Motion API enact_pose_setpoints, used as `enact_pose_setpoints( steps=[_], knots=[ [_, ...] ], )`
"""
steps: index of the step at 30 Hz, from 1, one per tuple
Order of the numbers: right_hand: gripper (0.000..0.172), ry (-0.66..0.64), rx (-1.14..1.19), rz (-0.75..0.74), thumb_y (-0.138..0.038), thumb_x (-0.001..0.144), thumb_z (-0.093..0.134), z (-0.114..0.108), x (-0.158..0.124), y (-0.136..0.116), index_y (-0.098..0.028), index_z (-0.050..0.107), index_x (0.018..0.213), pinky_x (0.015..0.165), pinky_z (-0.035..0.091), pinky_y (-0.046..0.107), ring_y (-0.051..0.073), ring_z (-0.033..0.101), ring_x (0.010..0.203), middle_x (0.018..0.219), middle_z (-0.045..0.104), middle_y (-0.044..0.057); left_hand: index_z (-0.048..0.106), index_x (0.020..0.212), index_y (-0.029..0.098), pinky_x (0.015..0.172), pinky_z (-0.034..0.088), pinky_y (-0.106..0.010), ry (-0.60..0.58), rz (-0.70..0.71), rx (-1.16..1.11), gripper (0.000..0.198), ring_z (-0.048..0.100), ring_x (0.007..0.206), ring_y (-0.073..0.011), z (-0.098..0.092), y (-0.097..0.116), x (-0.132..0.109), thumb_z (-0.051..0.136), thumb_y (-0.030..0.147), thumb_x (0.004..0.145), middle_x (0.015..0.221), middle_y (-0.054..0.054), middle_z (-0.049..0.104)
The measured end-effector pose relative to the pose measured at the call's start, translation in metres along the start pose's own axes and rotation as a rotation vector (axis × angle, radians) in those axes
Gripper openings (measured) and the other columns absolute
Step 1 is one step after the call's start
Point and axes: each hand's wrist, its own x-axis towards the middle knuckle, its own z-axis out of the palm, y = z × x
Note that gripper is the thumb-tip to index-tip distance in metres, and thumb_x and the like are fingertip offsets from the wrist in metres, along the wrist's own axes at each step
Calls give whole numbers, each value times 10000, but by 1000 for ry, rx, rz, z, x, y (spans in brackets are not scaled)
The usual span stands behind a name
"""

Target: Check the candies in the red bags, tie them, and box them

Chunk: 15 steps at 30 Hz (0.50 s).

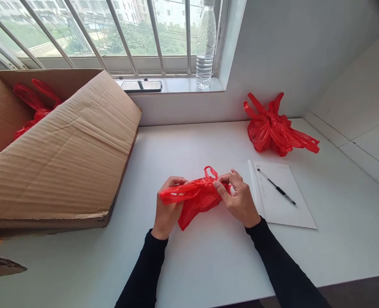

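A small red plastic bag (199, 200) is held between both hands, above the middle of the white table. My left hand (167, 214) grips its left side, and the bag's handle drapes over the fingers, partly hiding them. On the other side my right hand (239, 199) pinches the bag's gathered top with thumb and fingers, next to a small upright loop. What the bag contains, if anything, cannot be seen.
An open cardboard box (70, 158) with red bags inside stands at left. A knotted red bag (271, 128) sits at the back right, near a notebook (288, 209) with a pen (277, 188). A phone (141, 86) and water bottle (205, 55) are on the windowsill.
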Motion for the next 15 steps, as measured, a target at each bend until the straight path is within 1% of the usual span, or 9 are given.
enact_pose_setpoints(
  steps=[1, 3, 5, 6, 8, 10, 11, 13, 15],
  knots=[
    [200, 38, 2, 20, -395, 1003, 582, -2, 0, 1, -265, 573, 851, 1213, 268, 537, 179, 581, 753, 802, 633, -36, 677, 930, 212, 639, 538, -277, 44, -9, 9, 185, 682, 786, -197, -2, -2, 1, 726, 385, 886, 932, -44, 729],
    [208, 103, 3, 59, -409, 1011, 554, -7, 1, 2, -260, 577, 868, 1154, 335, 540, 225, 591, 932, 945, 655, 21, 660, 941, 212, 665, 537, -277, 119, -12, 26, 196, 681, 803, -193, -7, -4, 3, 671, 408, 936, 935, -44, 726],
    [226, 111, 11, 79, -424, 1000, 561, -10, 1, 3, -255, 602, 856, 1083, 397, 517, 276, 546, 1136, 1114, 653, 70, 649, 959, 215, 741, 553, -294, 130, 3, 41, 208, 688, 860, -196, -9, -4, 4, 624, 422, 970, 961, -46, 722],
    [239, 90, 22, 83, -431, 995, 566, -10, 1, 2, -254, 609, 840, 1058, 416, 503, 285, 536, 1167, 1132, 656, 74, 649, 984, 220, 779, 559, -303, 105, 16, 49, 208, 691, 890, -198, -9, -4, 4, 612, 424, 978, 989, -47, 722],
    [238, 21, 52, 86, -438, 984, 584, -8, 1, 0, -258, 612, 832, 1023, 447, 478, 269, 582, 1082, 1030, 677, 54, 663, 1095, 244, 862, 561, -322, 20, 45, 76, 219, 691, 983, -210, -6, -1, 3, 646, 415, 960, 1085, -49, 723],
    [165, -47, 72, 83, -425, 957, 631, -4, 1, -3, -264, 642, 920, 985, 481, 453, 245, 615, 971, 953, 684, 30, 683, 1174, 273, 922, 548, -337, -61, 74, 113, 291, 679, 1064, -228, -1, 1, 1, 717, 393, 911, 1159, -46, 718],
    [143, -75, 76, 77, -405, 936, 663, -3, 1, -4, -268, 660, 977, 975, 491, 442, 241, 619, 966, 973, 693, 29, 707, 1152, 277, 931, 541, -342, -84, 86, 132, 282, 676, 1070, -235, 1, 2, 1, 740, 382, 892, 1148, -43, 721],
    [149, -112, 78, 60, -348, 906, 696, 0, 2, -5, -272, 684, 1033, 952, 501, 417, 241, 617, 993, 1006, 710, 29, 753, 1006, 265, 889, 540, -341, -84, 103, 162, 165, 680, 990, -232, 2, 0, 1, 749, 373, 881, 1038, -32, 732],
    [91, -98, 85, 61, -306, 910, 673, -1, 4, -3, -265, 688, 989, 925, 503, 393, 236, 608, 985, 971, 711, 24, 750, 897, 248, 820, 537, -329, -17, 111, 180, 118, 670, 889, -215, -2, -4, 4, 750, 364, 877, 932, -19, 727]
  ],
)
